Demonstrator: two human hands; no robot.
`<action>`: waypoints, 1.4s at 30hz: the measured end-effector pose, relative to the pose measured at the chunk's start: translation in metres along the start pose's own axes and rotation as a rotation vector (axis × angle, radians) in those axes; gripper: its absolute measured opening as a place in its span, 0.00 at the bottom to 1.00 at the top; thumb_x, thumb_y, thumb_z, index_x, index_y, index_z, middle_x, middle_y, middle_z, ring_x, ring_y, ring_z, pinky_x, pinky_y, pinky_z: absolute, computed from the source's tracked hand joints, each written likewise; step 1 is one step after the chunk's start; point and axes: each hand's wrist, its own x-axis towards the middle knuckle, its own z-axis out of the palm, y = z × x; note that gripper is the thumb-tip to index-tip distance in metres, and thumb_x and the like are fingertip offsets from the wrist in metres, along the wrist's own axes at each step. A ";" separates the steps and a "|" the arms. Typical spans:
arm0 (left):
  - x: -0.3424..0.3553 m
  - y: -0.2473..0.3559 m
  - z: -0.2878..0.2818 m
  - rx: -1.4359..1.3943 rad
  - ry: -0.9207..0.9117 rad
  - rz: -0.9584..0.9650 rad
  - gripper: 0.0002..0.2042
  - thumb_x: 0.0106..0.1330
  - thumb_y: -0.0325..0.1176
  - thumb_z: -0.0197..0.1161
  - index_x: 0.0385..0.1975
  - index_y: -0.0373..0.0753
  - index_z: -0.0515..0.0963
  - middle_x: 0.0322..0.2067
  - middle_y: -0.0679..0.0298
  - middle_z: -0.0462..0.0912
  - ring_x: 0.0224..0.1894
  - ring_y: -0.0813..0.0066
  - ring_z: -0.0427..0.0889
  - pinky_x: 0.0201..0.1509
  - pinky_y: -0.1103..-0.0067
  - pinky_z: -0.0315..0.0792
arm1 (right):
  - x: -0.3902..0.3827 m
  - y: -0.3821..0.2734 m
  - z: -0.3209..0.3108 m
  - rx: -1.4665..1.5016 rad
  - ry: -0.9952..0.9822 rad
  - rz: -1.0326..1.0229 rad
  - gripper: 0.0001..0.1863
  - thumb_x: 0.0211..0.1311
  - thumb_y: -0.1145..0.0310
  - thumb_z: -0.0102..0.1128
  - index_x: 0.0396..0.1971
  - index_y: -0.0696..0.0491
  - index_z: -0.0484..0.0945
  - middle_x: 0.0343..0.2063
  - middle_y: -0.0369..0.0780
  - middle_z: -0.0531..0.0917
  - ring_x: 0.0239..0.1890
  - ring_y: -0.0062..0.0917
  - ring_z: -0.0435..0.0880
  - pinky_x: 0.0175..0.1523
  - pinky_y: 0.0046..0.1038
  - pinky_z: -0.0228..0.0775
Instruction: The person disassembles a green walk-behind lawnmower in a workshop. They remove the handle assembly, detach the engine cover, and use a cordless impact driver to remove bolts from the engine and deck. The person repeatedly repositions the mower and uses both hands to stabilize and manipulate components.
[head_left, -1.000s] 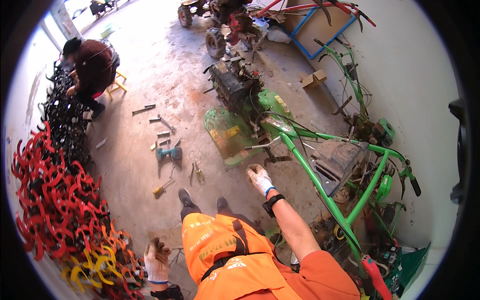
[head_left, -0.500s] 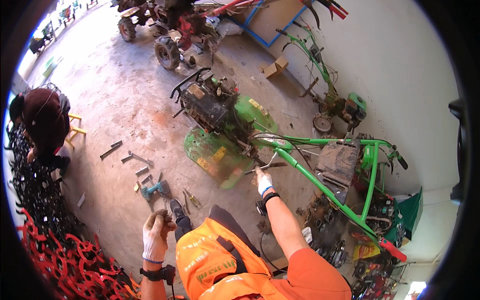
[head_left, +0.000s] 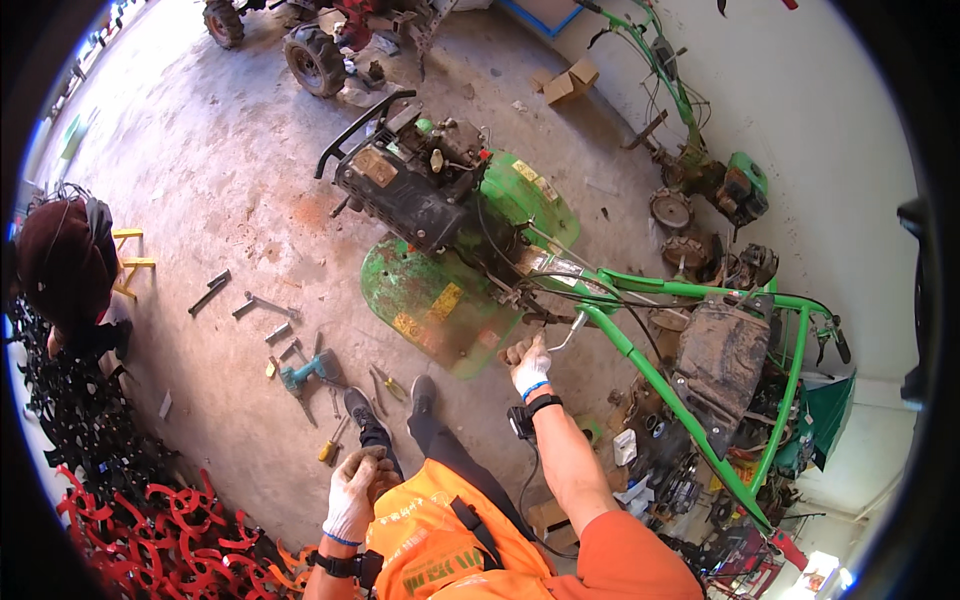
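Head view: right hand (head_left: 528,362) at the lever (head_left: 570,334) of a green tiller (head_left: 400,215)

Standing just ahead of the feet (head_left: 422,393) and to the right, with yellow labels (head_left: 445,302) stuck on the near guard (head_left: 395,275), printed but too small to read. Labelled likewise on the far guard (head_left: 535,207); marked also with a worn brown plate (head_left: 374,167) on top and a pale sticker (head_left: 565,270) near the start of the handle frame (head_left: 645,372). Printed in white and green across the orange apron (head_left: 425,530), partly folded away.

Gloved on both sides. Curled, on the right, over the grip end of the lever, hiding it; impossible to tell whether firmly closed round it. Half closed, with the left hand (head_left: 358,490) in front of the apron, fingers bent inward; impossible to tell whether holding anything.

Strewn on the floor near the feet: a teal drill (head_left: 308,372), pliers (head_left: 388,384) and a yellow-handled screwdriver (head_left: 330,450). Set within the handle frame, blocking the view beneath: a dirty flat panel (head_left: 725,350). Heaped to the left: red curved blades (head_left: 190,530). Bent over near a yellow stool (head_left: 130,262): a co-worker (head_left: 65,262). Placed farther off: a cardboard box (head_left: 572,82) and a muddy wheel (head_left: 315,60)
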 end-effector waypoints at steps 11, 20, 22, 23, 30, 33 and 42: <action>0.075 0.004 0.071 0.109 -0.062 -0.039 0.18 0.86 0.39 0.65 0.63 0.29 0.80 0.47 0.54 0.90 0.43 0.64 0.92 0.51 0.66 0.88 | -0.001 0.006 -0.005 -0.038 -0.063 -0.005 0.32 0.91 0.39 0.45 0.21 0.40 0.58 0.14 0.28 0.54 0.14 0.24 0.49 0.26 0.39 0.56; 0.120 0.028 0.095 0.359 -0.254 -0.093 0.19 0.86 0.39 0.64 0.63 0.29 0.81 0.47 0.59 0.89 0.43 0.70 0.91 0.53 0.70 0.86 | -0.002 0.009 -0.006 -0.112 0.043 -0.008 0.31 0.91 0.40 0.45 0.23 0.41 0.59 0.15 0.29 0.52 0.15 0.26 0.51 0.31 0.45 0.72; 0.130 0.036 0.089 0.347 -0.248 -0.143 0.19 0.86 0.39 0.64 0.63 0.29 0.82 0.47 0.60 0.90 0.43 0.70 0.91 0.54 0.70 0.86 | -0.002 0.009 -0.005 -0.082 0.042 -0.007 0.31 0.91 0.41 0.46 0.22 0.40 0.59 0.14 0.29 0.53 0.15 0.26 0.52 0.31 0.46 0.72; 0.135 0.040 0.085 0.357 -0.261 -0.155 0.18 0.86 0.39 0.65 0.62 0.31 0.82 0.47 0.60 0.90 0.43 0.70 0.91 0.54 0.70 0.86 | -0.003 0.009 -0.005 -0.093 0.077 -0.011 0.31 0.91 0.41 0.46 0.22 0.40 0.59 0.14 0.29 0.53 0.15 0.26 0.51 0.31 0.46 0.72; 0.148 0.085 0.015 0.240 -0.249 -0.178 0.18 0.87 0.39 0.64 0.64 0.31 0.81 0.48 0.60 0.90 0.45 0.68 0.92 0.52 0.68 0.88 | -0.010 -0.001 0.009 -0.062 0.241 0.007 0.29 0.90 0.41 0.46 0.26 0.42 0.60 0.17 0.31 0.55 0.15 0.28 0.49 0.32 0.47 0.72; 0.146 0.107 -0.033 0.165 -0.145 -0.192 0.19 0.86 0.39 0.63 0.67 0.31 0.80 0.46 0.60 0.89 0.42 0.67 0.91 0.52 0.68 0.87 | -0.013 -0.003 0.014 -0.060 0.284 -0.013 0.26 0.89 0.44 0.48 0.27 0.42 0.61 0.17 0.31 0.54 0.16 0.28 0.53 0.35 0.50 0.73; 0.144 0.129 -0.111 0.041 0.043 -0.180 0.14 0.86 0.36 0.62 0.60 0.32 0.80 0.42 0.57 0.88 0.38 0.63 0.93 0.42 0.71 0.88 | -0.001 -0.014 0.017 -0.129 0.380 0.015 0.30 0.89 0.44 0.46 0.22 0.43 0.57 0.16 0.32 0.52 0.15 0.29 0.51 0.34 0.51 0.71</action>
